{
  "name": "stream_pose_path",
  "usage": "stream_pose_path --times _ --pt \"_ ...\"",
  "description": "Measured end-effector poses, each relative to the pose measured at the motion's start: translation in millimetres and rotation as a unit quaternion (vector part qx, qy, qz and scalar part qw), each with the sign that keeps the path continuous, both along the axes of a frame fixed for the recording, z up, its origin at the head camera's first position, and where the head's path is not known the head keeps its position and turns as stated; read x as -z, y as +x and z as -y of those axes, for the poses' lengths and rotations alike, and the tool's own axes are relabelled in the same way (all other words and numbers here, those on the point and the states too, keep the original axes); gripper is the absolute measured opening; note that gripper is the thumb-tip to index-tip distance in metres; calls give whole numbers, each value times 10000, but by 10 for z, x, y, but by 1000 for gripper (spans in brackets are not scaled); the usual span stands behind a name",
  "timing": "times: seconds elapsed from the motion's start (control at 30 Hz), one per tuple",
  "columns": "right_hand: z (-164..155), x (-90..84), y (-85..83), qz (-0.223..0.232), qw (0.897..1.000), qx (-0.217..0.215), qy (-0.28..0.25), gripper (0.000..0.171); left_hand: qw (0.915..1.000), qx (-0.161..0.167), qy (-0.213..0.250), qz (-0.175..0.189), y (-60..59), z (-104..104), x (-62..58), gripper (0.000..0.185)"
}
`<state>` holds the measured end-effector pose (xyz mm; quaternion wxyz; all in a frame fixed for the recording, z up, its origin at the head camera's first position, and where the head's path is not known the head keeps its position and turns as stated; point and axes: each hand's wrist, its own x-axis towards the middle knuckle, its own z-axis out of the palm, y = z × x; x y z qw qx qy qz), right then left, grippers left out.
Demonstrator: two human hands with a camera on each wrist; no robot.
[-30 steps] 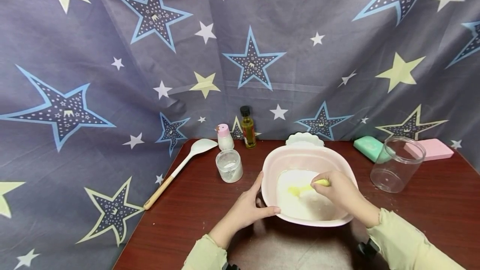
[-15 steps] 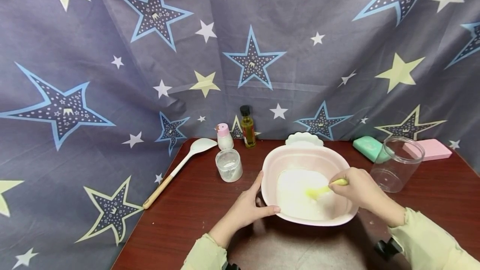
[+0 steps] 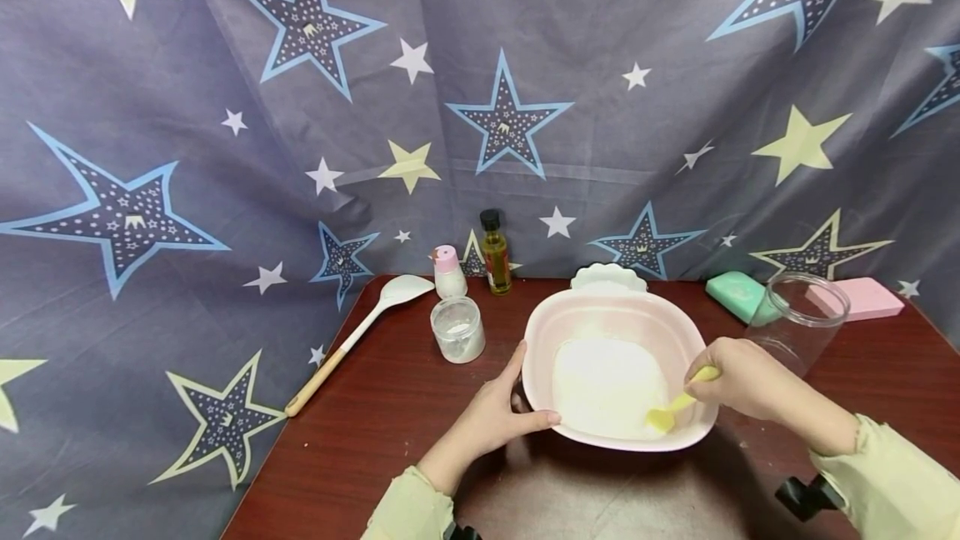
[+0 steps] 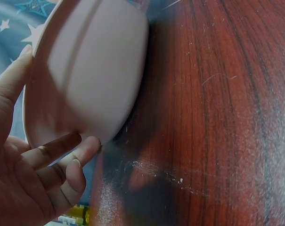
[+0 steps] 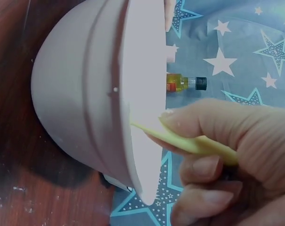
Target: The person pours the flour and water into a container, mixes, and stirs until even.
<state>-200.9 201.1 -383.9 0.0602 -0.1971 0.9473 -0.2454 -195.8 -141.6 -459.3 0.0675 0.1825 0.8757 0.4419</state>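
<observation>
Since the earlier frame my right hand (image 3: 738, 377) has swept the yellow spatula (image 3: 670, 411) to the bowl's near-right wall. Fingers pinch its light, flexible handle. My left hand (image 3: 495, 419) grips the pink bowl (image 3: 600, 315) by its smooth, probably slippery rim.

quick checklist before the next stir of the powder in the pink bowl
1. Left hand steadies the pink bowl, thumb on the near rim: ok.
2. Right hand pinches the yellow spatula firmly by its handle: ok.
3. Spatula tip inside the bowl, at the near right edge of the white powder: ok.
4. Bowl flat on the table: cannot tell; the wrist views show its underside, but not clearly the contact.
5. Table clean around the bowl: not ok, a white dusting shows on the wood in the left wrist view.
6. Clear jar close behind the right hand, could be knocked: not ok.
</observation>
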Motion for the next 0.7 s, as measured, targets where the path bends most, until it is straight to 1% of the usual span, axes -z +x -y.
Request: stream_pose_path --times 0.07,0.2,0.33,0.5,0.7 --pt "7 6 4 91 9999 -54 -89 4 10000 -23 -14 21 1 1 1 111" --pt "53 69 3 31 9994 -178 -286 4 10000 -57 -28 27 1 1 14 111" --pt "131 151 0 -163 9976 -353 -573 4 10000 -75 -34 7 2 1 21 111" --pt "247 222 -4 -531 9930 -553 -900 5 10000 -61 -1 -7 0 -2 17 111" --pt "387 307 -62 -736 9856 -726 -1336 5 10000 -54 3 -12 4 -1 12 111"
